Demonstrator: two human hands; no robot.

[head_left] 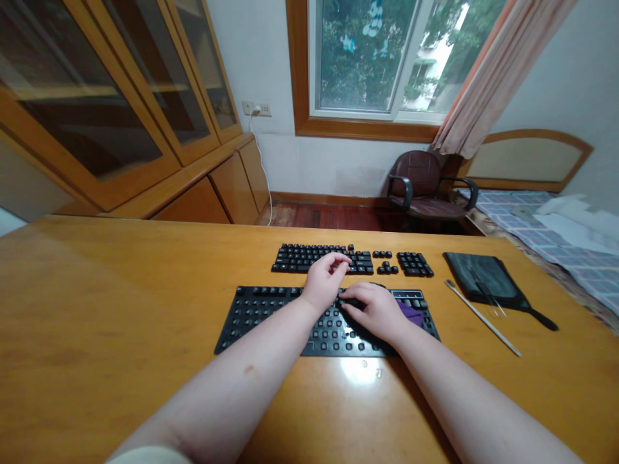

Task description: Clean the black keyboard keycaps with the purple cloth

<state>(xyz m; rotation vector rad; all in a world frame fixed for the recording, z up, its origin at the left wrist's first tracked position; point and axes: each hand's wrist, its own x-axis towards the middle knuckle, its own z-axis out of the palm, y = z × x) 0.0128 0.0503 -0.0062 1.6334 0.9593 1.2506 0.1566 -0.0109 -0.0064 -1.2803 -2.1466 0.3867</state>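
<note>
A black keyboard base (261, 316) with its keycaps removed lies on the wooden desk (106, 322). Behind it the loose black keycaps (300, 256) are laid out in keyboard order. My left hand (323, 282) reaches over the base to the keycap rows, its fingers curled on the caps. My right hand (374, 311) rests on the base's right half, its fingers closed on a dark object I cannot make out. A purple cloth (412, 314) shows just past that hand.
A black pouch (481, 278) with small tools and a long thin metal rod (483, 319) lie right of the keyboard. A brown armchair (420, 187) stands under the window, cabinets (145, 129) line the left wall, and a bed (556, 238) is at right.
</note>
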